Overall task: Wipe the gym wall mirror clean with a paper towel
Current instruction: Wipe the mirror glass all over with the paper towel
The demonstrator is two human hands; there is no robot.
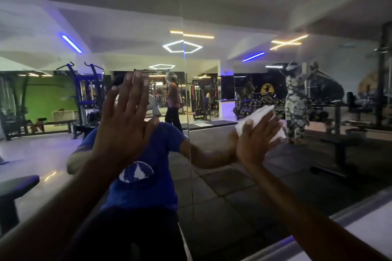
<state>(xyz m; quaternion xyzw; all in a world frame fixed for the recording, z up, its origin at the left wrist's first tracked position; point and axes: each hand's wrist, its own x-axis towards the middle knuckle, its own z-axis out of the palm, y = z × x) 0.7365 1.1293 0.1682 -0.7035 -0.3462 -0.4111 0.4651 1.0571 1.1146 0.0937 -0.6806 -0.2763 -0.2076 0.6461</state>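
While both palms rest flat on the mirror, the right hand presses a paper towel to the glass.
The left hand lies open, fingers straight and spread, holding nothing. The right hand's fingers are straight over the folded white towel, right of the vertical seam between mirror panels. Reflected: a blue shirt, weight machines and ceiling lights.

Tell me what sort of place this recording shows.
A gym, most likely: a wall mirror reflects a blue cable machine, a dumbbell rack and weight benches.
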